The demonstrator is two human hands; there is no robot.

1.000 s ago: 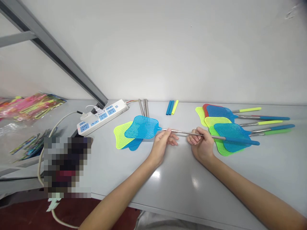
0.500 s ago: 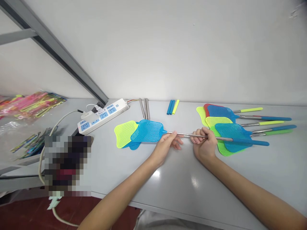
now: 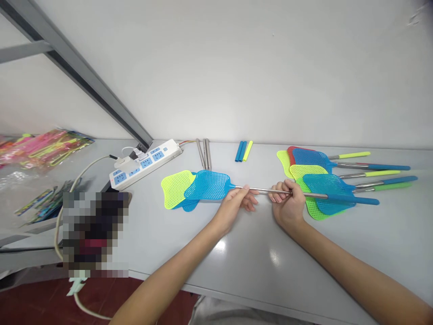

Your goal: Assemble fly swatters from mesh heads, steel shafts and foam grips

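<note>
Presently, left hand (image 3: 232, 205) and right hand (image 3: 290, 205) are gripping a blue swatter (image 3: 210, 185); coloured tubes (image 3: 242, 151) are lying near back edge of desk (image 3: 243, 266).

Bare left hand (image 3: 233, 209) and bare right hand (image 3: 288, 207), with light grey cloth (image 3: 219, 311) at the lap
Both forearms (image 3: 179, 267) are slender and uncovered, tapering to narrow wrists (image 3: 221, 225); the cloth looks loose and softly creased.

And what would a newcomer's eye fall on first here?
Probably the blue fly swatter, held over the middle of the table by the left hand and the right hand. Next, the bright pile of swatters at the right; then the three short tubes, two blue and one yellow, near the wall.
</note>
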